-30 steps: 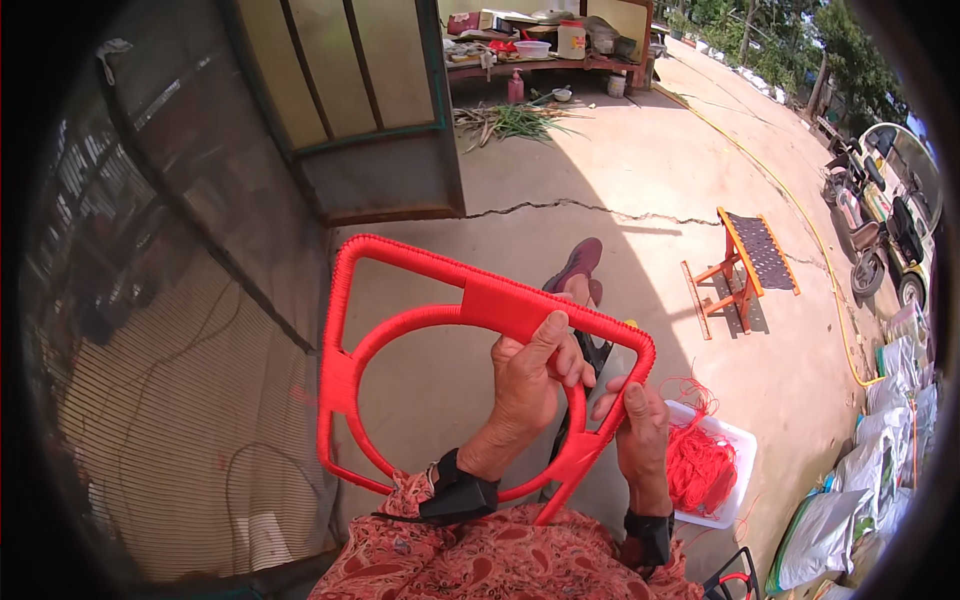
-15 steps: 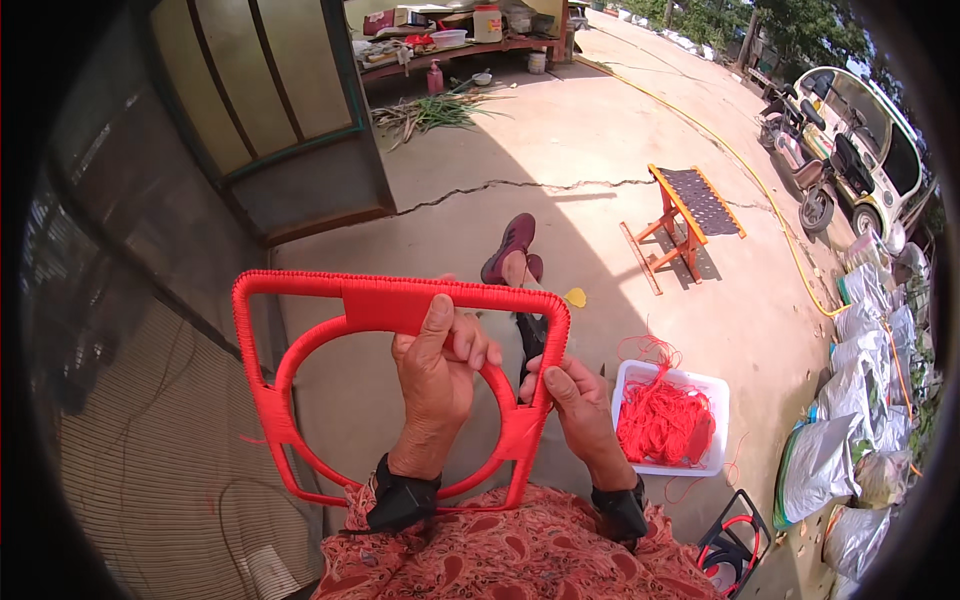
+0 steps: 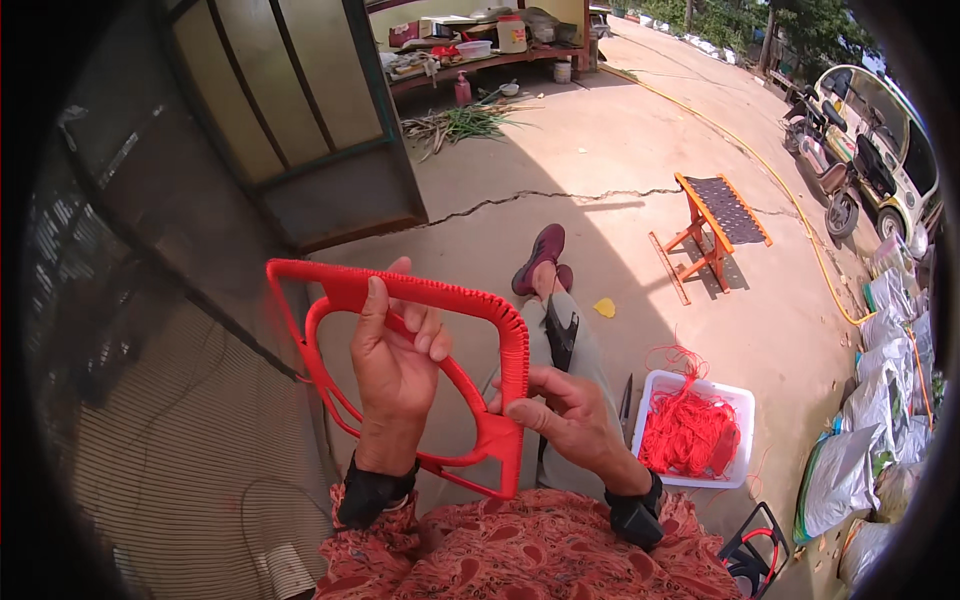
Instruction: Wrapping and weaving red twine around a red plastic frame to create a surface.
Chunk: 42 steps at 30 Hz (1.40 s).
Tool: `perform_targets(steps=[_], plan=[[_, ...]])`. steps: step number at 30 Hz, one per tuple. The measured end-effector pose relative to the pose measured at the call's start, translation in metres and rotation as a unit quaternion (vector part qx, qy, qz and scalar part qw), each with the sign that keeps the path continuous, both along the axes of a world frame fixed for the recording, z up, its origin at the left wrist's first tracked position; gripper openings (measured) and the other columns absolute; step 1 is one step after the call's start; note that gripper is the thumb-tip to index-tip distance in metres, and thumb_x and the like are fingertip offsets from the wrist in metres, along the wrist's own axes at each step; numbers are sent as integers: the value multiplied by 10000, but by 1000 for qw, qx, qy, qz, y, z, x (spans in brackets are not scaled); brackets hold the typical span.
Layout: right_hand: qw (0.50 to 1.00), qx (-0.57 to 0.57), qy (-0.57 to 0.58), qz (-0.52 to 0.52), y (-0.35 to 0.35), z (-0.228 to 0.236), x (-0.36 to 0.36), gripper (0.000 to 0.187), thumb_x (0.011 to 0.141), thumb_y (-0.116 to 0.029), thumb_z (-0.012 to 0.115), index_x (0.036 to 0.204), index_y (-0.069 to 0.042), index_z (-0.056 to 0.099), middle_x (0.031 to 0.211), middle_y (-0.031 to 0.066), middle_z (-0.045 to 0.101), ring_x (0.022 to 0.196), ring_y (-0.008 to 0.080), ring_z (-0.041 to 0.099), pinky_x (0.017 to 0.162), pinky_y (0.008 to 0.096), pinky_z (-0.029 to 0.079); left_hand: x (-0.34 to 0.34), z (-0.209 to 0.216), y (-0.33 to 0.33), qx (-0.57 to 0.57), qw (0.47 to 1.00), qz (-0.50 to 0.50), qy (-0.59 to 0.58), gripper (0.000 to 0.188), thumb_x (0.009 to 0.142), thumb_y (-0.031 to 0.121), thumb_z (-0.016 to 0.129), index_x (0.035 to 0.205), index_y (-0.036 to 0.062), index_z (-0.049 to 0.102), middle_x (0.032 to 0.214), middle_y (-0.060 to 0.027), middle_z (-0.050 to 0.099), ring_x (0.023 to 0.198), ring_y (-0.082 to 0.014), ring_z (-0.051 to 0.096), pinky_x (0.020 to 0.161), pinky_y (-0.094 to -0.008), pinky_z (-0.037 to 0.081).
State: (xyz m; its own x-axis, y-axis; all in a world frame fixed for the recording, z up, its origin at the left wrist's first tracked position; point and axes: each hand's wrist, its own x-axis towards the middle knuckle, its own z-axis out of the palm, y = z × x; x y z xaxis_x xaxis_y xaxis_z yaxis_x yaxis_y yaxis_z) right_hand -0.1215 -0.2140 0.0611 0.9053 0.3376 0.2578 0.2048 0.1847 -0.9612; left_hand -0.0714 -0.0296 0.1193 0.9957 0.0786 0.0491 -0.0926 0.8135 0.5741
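Observation:
A red cord-wrapped frame (image 3: 510,345), a rounded rectangle with a ring inside it, is held tilted above my lap. My left hand (image 3: 395,365) grips its top bar, thumb on the near side and fingers reaching through behind. At the frame's right side, my right hand (image 3: 570,420) pinches the bar near where the ring joins it, thumb in front. Whether a loose cord end lies between those fingers is too small to tell. To the right, a white plastic basin (image 3: 746,425) on the ground holds a tangle of red cord (image 3: 690,435).
A folding stool (image 3: 722,215) stands ahead on the right. Beside the basin lies a dark pointed tool (image 3: 626,402); a black-and-red frame (image 3: 755,545) is at lower right. Silvery sacks (image 3: 845,480) line the right side. A door (image 3: 300,110) and mesh screen (image 3: 190,430) stand left.
The red frame has turned and tilted, its left side swinging away and looking narrower. My left hand moved slightly left, and my right hand slid lower on the side bar. The view shifted a little.

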Motion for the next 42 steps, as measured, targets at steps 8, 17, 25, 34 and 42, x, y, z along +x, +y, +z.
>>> perform_targets(steps=[8, 17, 25, 34, 42], plan=[[959, -71, -262, 88, 70, 43, 9, 400, 772, -159, 771, 1137, -54, 646, 832, 55, 600, 755, 211, 546, 674, 334, 456, -16, 32, 77, 17, 1000, 24, 6, 669, 931, 537, 527, 1137, -100, 528, 721, -54, 472, 569, -134, 418, 383, -248, 335], [893, -142, -425, 44, 113, 35, 0, 419, 697, -129, 778, 1091, -100, 638, 940, 33, 606, 851, 239, 560, 720, 372, 455, -28, 37, 133, -10, 970, -138, -199, 762, 910, 472, 529, 1406, -66, 317, 719, -37, 377, 521, -141, 337, 361, -261, 285], [945, -86, -313, -47, 78, 27, 10, 255, 732, -13, 756, 971, -38, 674, 892, 86, 652, 781, 242, 593, 685, 337, 479, -17, 24, 139, -130, 936, -195, -264, 935, 868, 350, 643, 1498, -47, 77, 732, -25, 313, 526, -127, 297, 374, -265, 232], [951, -97, -287, -61, 64, 20, 9, 180, 763, 12, 726, 935, -14, 680, 809, 83, 643, 727, 209, 581, 643, 306, 463, -14, 8, 129, -170, 940, -187, -230, 875, 839, 448, 622, 1446, -68, 261, 687, -18, 321, 503, -124, 276, 358, -256, 205], [958, -116, -257, -48, 54, 15, 4, 164, 785, 12, 705, 946, -8, 685, 734, 68, 623, 674, 186, 577, 606, 290, 453, -15, 4, 123, -174, 932, -195, -250, 892, 842, 433, 646, 1460, -63, 237, 690, -16, 320, 509, -122, 281, 360, -260, 204]])
